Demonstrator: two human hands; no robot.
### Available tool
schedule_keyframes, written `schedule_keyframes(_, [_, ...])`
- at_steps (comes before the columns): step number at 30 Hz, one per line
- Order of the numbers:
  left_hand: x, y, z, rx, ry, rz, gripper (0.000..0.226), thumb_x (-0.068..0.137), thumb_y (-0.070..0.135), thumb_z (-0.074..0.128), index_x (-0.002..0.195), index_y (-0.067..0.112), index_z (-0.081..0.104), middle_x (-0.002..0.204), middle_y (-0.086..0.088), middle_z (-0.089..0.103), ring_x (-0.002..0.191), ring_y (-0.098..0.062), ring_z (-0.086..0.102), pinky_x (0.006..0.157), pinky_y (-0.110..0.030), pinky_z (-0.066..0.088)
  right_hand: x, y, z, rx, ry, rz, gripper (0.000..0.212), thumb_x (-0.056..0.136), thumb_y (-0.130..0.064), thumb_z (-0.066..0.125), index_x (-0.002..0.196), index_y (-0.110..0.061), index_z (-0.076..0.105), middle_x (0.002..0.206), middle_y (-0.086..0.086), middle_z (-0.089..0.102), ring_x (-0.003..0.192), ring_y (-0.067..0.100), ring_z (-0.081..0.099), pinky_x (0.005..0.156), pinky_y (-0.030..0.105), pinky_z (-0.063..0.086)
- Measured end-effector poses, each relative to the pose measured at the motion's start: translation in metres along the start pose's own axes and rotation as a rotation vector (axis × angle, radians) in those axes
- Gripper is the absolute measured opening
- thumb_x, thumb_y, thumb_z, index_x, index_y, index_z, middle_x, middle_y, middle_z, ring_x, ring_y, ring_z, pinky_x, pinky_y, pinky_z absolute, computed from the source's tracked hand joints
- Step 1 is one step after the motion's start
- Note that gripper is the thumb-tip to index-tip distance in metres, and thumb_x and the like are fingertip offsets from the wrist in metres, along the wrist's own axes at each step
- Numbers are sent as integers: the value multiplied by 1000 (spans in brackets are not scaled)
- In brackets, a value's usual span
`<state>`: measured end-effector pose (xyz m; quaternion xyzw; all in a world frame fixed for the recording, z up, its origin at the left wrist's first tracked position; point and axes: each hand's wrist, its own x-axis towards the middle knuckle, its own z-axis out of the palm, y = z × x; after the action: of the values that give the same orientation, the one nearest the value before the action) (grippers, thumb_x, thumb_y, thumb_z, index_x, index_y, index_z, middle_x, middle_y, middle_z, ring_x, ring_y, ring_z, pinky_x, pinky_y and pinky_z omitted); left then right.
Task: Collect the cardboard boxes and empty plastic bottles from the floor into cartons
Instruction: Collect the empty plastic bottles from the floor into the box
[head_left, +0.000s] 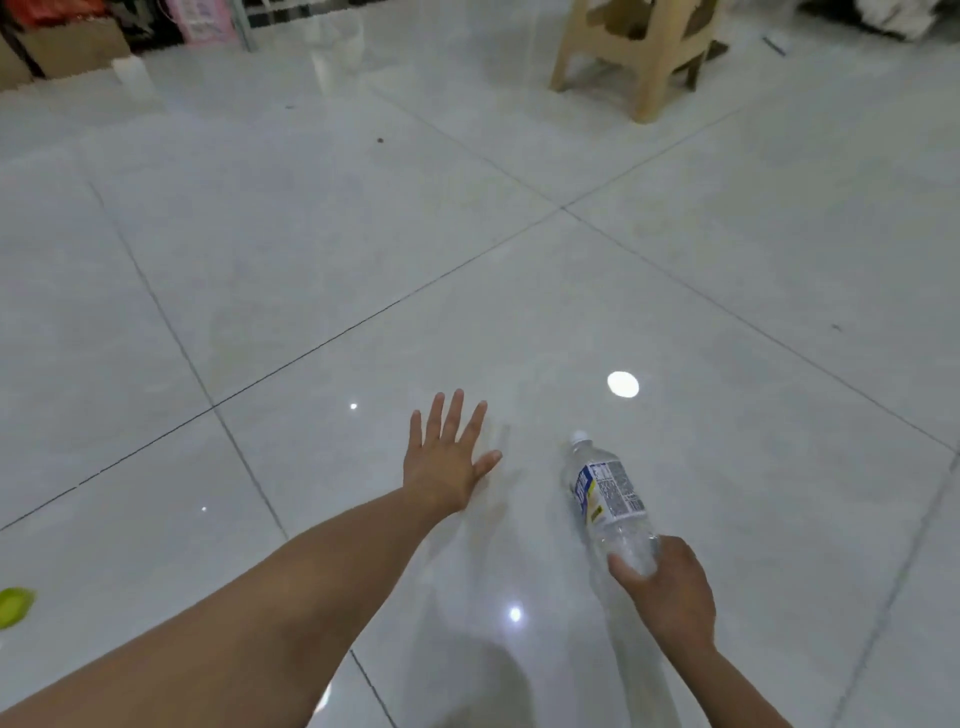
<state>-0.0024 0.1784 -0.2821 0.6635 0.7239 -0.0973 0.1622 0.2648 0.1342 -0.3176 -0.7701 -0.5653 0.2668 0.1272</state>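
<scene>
A clear empty plastic bottle (608, 493) with a white cap and a blue, yellow and white label points away from me, low over the tiled floor. My right hand (667, 592) grips its base end, fingers curled round it. My left hand (449, 457) is stretched out to the left of the bottle with fingers straight and spread, holding nothing. A brown cardboard box (78, 49) stands at the far left against the clutter.
A beige plastic stool (639, 57) stands at the far right. A pink patterned item (200, 21) and dark clutter line the far wall. A yellow-green object (15, 605) lies at the left edge. Glossy white floor tiles (363, 234) stretch between.
</scene>
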Motion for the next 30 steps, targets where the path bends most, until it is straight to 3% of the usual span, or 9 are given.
schedule_keyframes(4, [31,84,-19,134,49,290,65,97,58,8,145,31,-25,155,0,-30,143,-23,-28,115,-45,-16,-14,54,-65,69,185,256,49,71,-40,75,103,-6,59,92,5,57,94,27,60,66,28,36])
schedule_keyframes(11, [26,274,-69,221,190,766,67,96,59,10,149,29,-19,157,-2,-26,144,-24,-25,115,-46,-15,-65,119,-196,52,473,572,50,63,-52,69,86,-9,60,84,5,63,72,24,57,57,27,38])
schedule_keyframes(19, [-113,475,-95,291,232,1261,69,97,59,13,151,27,-16,157,-3,-27,144,-26,-25,115,-48,-13,-158,143,-352,185,803,935,53,70,-48,71,100,-6,60,93,10,60,92,32,61,66,27,38])
schedule_keyframes(21, [-153,512,-107,301,273,1380,69,98,59,14,151,26,-14,157,-4,-25,145,-27,-24,115,-48,-13,-187,149,-391,192,874,982,49,69,-50,71,93,-9,59,91,9,59,90,31,62,65,28,38])
schedule_keyframes(25, [-238,567,-135,304,266,1576,69,98,59,16,152,26,-11,158,-4,-23,145,-27,-22,115,-49,-13,-265,157,-449,142,1000,1137,45,65,-53,70,79,-13,54,89,12,64,88,32,64,62,28,36])
schedule_keyframes(30, [-339,599,-146,326,200,1789,69,98,58,17,153,25,-9,159,-6,-19,146,-28,-20,116,-49,-11,-380,165,-461,145,1108,1427,52,69,-52,68,92,-5,68,97,17,68,92,35,64,68,29,42])
